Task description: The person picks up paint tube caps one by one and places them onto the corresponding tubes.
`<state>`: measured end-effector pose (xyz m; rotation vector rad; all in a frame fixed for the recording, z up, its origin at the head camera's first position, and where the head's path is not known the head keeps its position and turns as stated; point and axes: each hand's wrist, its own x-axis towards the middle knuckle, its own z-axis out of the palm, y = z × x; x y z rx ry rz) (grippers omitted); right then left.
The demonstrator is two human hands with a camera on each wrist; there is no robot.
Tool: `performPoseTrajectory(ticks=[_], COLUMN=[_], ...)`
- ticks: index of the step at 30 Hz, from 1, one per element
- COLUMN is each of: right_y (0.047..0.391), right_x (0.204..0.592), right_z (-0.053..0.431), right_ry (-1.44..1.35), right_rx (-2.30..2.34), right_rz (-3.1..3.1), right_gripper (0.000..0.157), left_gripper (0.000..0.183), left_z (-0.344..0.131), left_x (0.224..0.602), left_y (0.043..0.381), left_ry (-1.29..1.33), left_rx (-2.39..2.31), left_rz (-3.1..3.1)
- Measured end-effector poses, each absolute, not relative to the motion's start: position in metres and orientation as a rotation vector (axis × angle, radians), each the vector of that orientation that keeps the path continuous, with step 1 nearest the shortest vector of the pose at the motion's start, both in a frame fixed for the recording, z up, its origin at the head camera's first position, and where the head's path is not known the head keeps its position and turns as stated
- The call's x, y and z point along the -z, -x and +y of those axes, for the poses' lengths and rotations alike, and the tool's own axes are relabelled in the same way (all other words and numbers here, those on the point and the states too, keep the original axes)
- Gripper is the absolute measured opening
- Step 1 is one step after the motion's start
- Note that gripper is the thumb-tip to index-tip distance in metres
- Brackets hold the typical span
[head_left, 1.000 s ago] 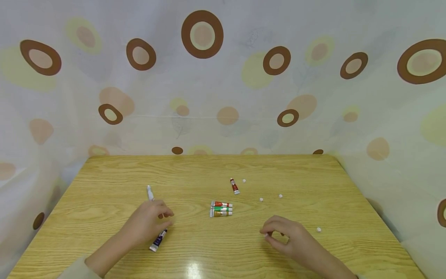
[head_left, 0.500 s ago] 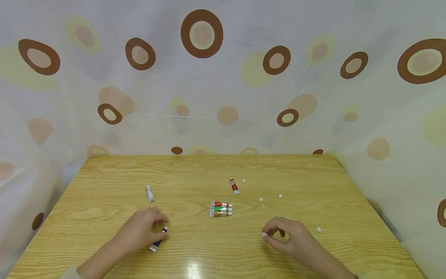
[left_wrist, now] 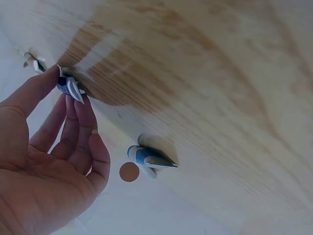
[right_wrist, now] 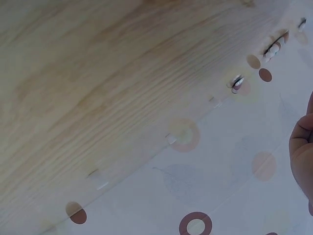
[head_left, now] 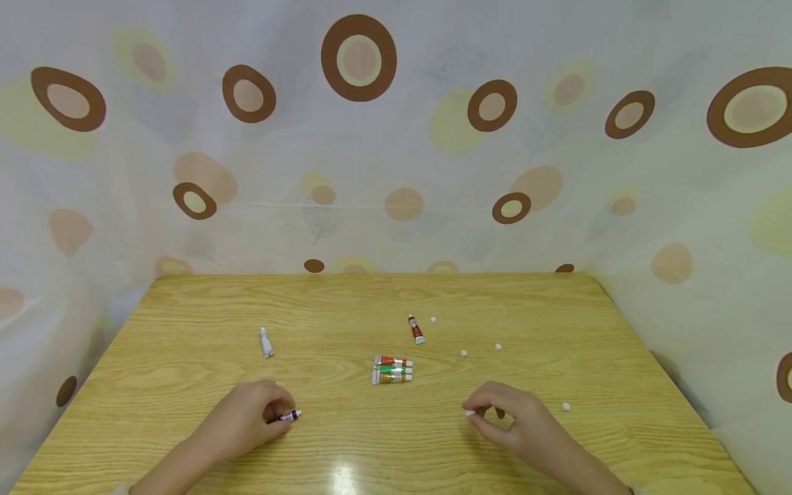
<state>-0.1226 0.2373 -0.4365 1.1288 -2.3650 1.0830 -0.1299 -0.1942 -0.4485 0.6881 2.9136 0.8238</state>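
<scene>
The change is at the left hand (head_left: 244, 416): it now pinches the dark tube (head_left: 288, 416) between thumb and fingers, where half a second ago that tube lies slanted on the table (head_left: 346, 309), tip toward one o'clock. Now the tip, which is pale, points to about three o'clock. (Whether it is a cap or a bare nozzle is too small to tell.) The left wrist view confirms the grip; whether the tube is clear of the wood, I cannot tell.

The right hand (head_left: 507, 416) hardly moves over the same second. Its thumb and forefinger pinch a small white piece, apparently a cap (head_left: 469, 413); the right wrist view catches only the hand's edge.

Taking the stack as the clock's centre, with twelve at the far edge, the left hand is between eight and nine and the right hand near four. The stack is the red tube (head_left: 394, 362), green tube (head_left: 392, 370) and gold tube (head_left: 392, 378), side by side. The pale tube (head_left: 266, 343), partly behind the left hand a second ago, now shows whole between nine and ten. The maroon tube (head_left: 416, 330) lies at one, and four loose caps (head_left: 463, 353) range from one round past three.

For the work, this seems to mean each hand has its piece, though tube and cap are well apart.
</scene>
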Motion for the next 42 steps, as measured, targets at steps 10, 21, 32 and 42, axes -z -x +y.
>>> performPoseTrajectory(ticks=[10, 21, 32, 42], right_y=[0.124, 0.122, 0.122, 0.123], right_x=[0.438, 0.437, 0.436, 0.435], right_z=[0.238, 0.236, 0.229, 0.217], right_ry=[-1.162, -1.129, -1.112, -1.089], right_rx=[-1.098, -1.087, -1.096, -1.102], right_rz=[-2.325, -2.333, -2.331, -2.331], right_gripper=[0.04, 0.039, 0.037, 0.036], left_gripper=[0.01, 0.006, 0.007, 0.005], left_z=[-0.191, -0.174, -0.148, -0.12], left_x=[0.447, 0.439, 0.424, 0.413], left_y=[0.128, 0.131, 0.135, 0.138], left_ry=[-0.677, -0.797, -0.896, -1.013], left_rx=[-0.834, -0.769, -0.783, -0.845], left_rz=[2.909, 2.987, 2.971, 2.945])
